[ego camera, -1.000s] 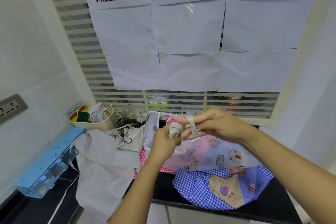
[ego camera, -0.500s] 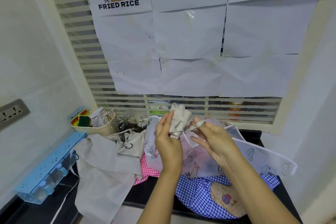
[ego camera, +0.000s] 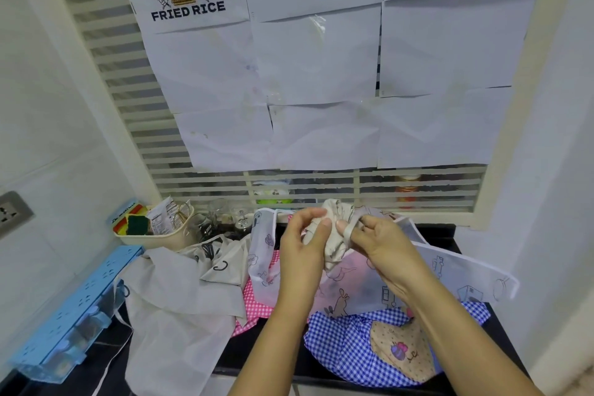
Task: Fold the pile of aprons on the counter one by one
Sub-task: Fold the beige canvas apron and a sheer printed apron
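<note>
My left hand (ego camera: pixel 303 244) grips a small rolled-up cream apron bundle (ego camera: pixel 334 235) held above the pile. My right hand (ego camera: pixel 379 246) pinches the bundle's white strap (ego camera: pixel 348 230), which loops around its fingers beside the bundle. Below lie the other aprons on the black counter (ego camera: pixel 257 350): a translucent white one with cartoon prints (ego camera: pixel 450 280), a blue gingham one with a tan pocket (ego camera: pixel 353 350), a pink gingham one (ego camera: pixel 254 305), and a plain white one (ego camera: pixel 173 309) draped over the counter's front edge.
A cream basket (ego camera: pixel 154 236) with sponges and packets stands at the back left, with glass jars (ego camera: pixel 221 222) beside it. A blue plastic rack (ego camera: pixel 74 315) lies at the left. A louvred window covered with paper sheets (ego camera: pixel 321 74) rises behind the counter.
The camera view has shifted. My right hand has drawn the strap in close against the bundle; half a second ago it held the strap stretched out to the right. My left hand keeps its grip.
</note>
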A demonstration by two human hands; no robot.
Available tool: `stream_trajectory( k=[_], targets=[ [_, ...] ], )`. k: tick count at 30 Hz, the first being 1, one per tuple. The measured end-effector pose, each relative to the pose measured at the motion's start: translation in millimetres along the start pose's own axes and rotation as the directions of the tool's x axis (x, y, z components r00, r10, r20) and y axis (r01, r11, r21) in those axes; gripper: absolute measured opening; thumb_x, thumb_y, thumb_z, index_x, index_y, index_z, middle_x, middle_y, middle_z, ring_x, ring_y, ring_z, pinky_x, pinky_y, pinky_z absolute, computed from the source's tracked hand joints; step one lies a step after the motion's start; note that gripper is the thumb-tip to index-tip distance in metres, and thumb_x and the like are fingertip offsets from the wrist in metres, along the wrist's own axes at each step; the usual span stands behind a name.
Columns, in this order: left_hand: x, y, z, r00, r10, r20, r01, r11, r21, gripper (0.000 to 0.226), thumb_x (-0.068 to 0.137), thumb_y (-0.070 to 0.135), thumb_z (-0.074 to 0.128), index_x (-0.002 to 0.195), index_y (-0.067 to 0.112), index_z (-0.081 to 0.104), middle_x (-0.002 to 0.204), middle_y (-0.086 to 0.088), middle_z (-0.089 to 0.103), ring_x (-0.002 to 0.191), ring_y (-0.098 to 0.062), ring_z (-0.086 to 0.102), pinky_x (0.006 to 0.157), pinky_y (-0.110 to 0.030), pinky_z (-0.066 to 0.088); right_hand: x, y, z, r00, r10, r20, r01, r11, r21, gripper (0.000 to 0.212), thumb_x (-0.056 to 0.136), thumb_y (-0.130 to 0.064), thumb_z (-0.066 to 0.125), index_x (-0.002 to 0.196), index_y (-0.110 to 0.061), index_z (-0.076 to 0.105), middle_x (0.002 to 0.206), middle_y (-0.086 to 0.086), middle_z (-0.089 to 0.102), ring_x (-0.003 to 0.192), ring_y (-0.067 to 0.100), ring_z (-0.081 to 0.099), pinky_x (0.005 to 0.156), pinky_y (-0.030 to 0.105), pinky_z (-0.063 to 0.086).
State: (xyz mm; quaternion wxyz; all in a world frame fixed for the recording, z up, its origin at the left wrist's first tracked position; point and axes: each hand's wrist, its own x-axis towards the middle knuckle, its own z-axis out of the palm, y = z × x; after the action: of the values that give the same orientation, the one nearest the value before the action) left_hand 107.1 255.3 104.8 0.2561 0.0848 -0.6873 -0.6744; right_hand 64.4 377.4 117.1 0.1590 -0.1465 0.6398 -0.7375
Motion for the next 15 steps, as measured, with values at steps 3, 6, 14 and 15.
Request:
stream_trajectory(
  k=[3, 6, 14, 15],
  targets=[
    [3.6, 3.6, -2.1, 0.99, -0.118, 0.079, 0.122, 0.992, -0.041, 0.029, 0.088, 0.019, 0.068, 0.114, 0.029, 0.061, 0.112, -0.007, 0.065, 0.101, -0.03, 0.066, 0.081, -0.046, 0.057, 0.4, -0.4, -2.0, 0.998, -0.057, -0.027, 0.056, 0.998, -0.011, 0.021, 0.083, -0.021, 0.068, 0.1, -0.008, 0.069, 0.088, 0.009, 0.075, 0.083, 0.015, 0.072, 0.072, 0.018, 0.054],
    [7.0, 11.7, -5.6, 0.988, -0.082, 0.134, 0.08, 0.997, 0.019, 0.023, 0.087, 0.013, 0.069, 0.109, 0.02, 0.067, 0.101, -0.007, 0.071, 0.096, -0.032, 0.068, 0.083, -0.051, 0.056, -0.2, -2.3, -2.2, 0.994, -0.086, -0.069, 0.085, 0.996, -0.016, 0.018, 0.086, -0.021, 0.065, 0.098, -0.007, 0.068, 0.088, 0.014, 0.074, 0.085, 0.023, 0.071, 0.081, 0.032, 0.056],
    [12.0, 30.1, 3.7, 0.986, -0.013, 0.168, -0.013, 0.987, 0.157, 0.018, 0.084, 0.012, 0.071, 0.101, 0.019, 0.07, 0.093, -0.008, 0.071, 0.089, -0.031, 0.067, 0.078, -0.045, 0.056, -6.9, -16.4, -5.8, 0.959, -0.255, -0.124, 0.227, 0.952, -0.204, 0.005, 0.086, -0.021, 0.067, 0.09, -0.023, 0.068, 0.079, -0.011, 0.072, 0.071, -0.005, 0.066, 0.054, 0.007, 0.045],
    [12.3, 32.0, 3.8, 0.986, -0.018, 0.165, -0.008, 0.988, 0.154, 0.017, 0.084, 0.012, 0.072, 0.1, 0.019, 0.07, 0.092, -0.007, 0.071, 0.089, -0.031, 0.067, 0.078, -0.045, 0.056, -8.3, -18.1, -5.3, 0.959, -0.261, -0.11, 0.231, 0.945, -0.233, 0.006, 0.084, -0.024, 0.069, 0.089, -0.028, 0.067, 0.078, -0.016, 0.072, 0.074, -0.006, 0.066, 0.054, 0.006, 0.045]
  ],
)
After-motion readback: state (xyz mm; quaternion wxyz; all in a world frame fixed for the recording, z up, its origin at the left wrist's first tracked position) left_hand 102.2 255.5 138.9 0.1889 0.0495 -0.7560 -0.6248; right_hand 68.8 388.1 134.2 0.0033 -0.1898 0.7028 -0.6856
